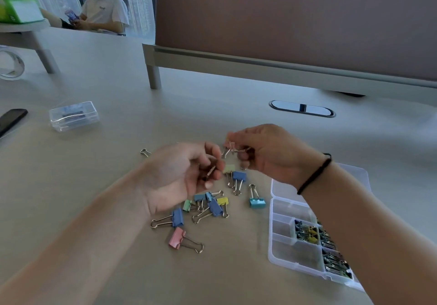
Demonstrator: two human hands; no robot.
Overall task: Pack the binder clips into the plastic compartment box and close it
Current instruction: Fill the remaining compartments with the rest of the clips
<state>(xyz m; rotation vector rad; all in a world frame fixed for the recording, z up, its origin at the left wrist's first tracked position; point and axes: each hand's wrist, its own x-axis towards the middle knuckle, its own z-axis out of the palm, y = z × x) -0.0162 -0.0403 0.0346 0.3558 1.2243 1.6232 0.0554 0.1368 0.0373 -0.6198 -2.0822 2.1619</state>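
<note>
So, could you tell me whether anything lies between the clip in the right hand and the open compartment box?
Nothing visible does: the right hand holds a pink clip above the table, and the box lies open beneath that forearm.

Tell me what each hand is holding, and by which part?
The right hand pinches a pink binder clip by its wire handles. The left hand grips something small; which part, unclear.

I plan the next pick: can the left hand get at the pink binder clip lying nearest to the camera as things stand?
Probably yes. The pink binder clip lies alone on the table, just below the left hand, nothing over it. But that hand already holds something small, so it must free its fingers first.
</note>
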